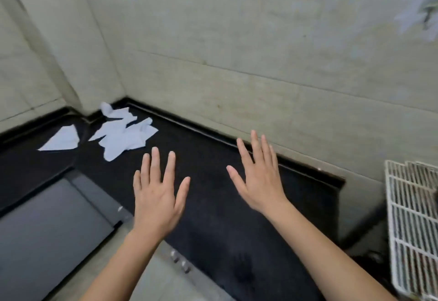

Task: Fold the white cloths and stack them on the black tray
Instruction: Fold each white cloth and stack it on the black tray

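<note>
Over on the right edge of the head view, a white wire rack stands tilted beside the end of the black countertop, its thin bars forming a tight grid. Pale tiled walls close in behind and to the left, meeting in a corner. Lower left, a grey flat panel sits sunk below the counter's edge, smooth and matte, with a couple of small metal knobs near it on the counter's front lip. Nothing lies between the hands and the cloths, just bare dark stone with a faint speckle.

Now the cloths: a crumpled heap of white cloths sprawls near the back corner, creased and bunched, corners sticking out. Just to its left, apart from the heap, one folded cloth lies flat in a neat triangular shape. Whether it rests on a tray I cannot tell; dark surface blends with dark surface.

Both hands hover above the counter, palms down. Left hand is spread flat, fingers splayed, gripping nothing. Right hand likewise, fingers extended, empty.
</note>
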The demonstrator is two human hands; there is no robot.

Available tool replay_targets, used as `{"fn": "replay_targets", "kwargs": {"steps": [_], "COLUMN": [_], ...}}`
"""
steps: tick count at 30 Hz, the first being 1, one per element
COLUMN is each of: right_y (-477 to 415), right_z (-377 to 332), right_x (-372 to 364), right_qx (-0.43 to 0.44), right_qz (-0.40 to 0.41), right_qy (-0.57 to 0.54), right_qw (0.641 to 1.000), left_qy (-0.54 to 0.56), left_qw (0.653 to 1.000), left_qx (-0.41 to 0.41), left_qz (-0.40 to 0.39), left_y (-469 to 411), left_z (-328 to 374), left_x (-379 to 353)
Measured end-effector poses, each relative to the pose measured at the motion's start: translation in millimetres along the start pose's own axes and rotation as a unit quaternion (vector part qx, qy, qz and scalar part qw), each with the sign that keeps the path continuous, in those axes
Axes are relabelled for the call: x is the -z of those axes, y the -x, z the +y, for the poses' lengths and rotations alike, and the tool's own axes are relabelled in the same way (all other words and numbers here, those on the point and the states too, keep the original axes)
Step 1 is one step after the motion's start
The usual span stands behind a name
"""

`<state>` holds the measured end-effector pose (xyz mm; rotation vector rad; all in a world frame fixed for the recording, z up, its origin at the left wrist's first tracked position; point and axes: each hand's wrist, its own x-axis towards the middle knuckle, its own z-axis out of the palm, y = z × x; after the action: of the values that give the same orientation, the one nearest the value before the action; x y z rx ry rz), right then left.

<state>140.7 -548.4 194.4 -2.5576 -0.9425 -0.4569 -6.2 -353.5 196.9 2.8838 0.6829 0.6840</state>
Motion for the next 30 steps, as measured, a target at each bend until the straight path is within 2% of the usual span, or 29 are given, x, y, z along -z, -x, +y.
{"fn": "replay_targets", "kwargs": {"steps": [4,7,12,19,25,30], "right_y": [-27,-43,-74,-137,-218,-304], "right_z": [-134,-222,-320,-380,-418,-454], "right_x": [-59,-100,-139,-199,-282,-331], "right_qx": [0.023,0.072,0.139,0.189,0.213,0.21], "right_qz": [-0.013,-0.039,-0.062,-0.068,-0.086,-0.11], "right_qy": [-0.038,-0.063,-0.063,-0.063,-0.07,-0.086], "right_qw": [0.999,0.995,0.986,0.978,0.971,0.968], "left_qy": [-0.031,-0.066,-0.072,-0.096,-0.099,-0.119], "left_qw": [0.998,0.994,0.981,0.976,0.965,0.969], "left_qx": [0.047,0.084,0.174,0.193,0.243,0.212], "left_qz": [0.007,0.019,0.037,0.033,-0.015,-0.05], "left_y": [14,22,30,0,-56,-131], "left_z": [-134,-217,-320,-398,-468,-526], "left_x": [38,63,88,74,27,5]}}
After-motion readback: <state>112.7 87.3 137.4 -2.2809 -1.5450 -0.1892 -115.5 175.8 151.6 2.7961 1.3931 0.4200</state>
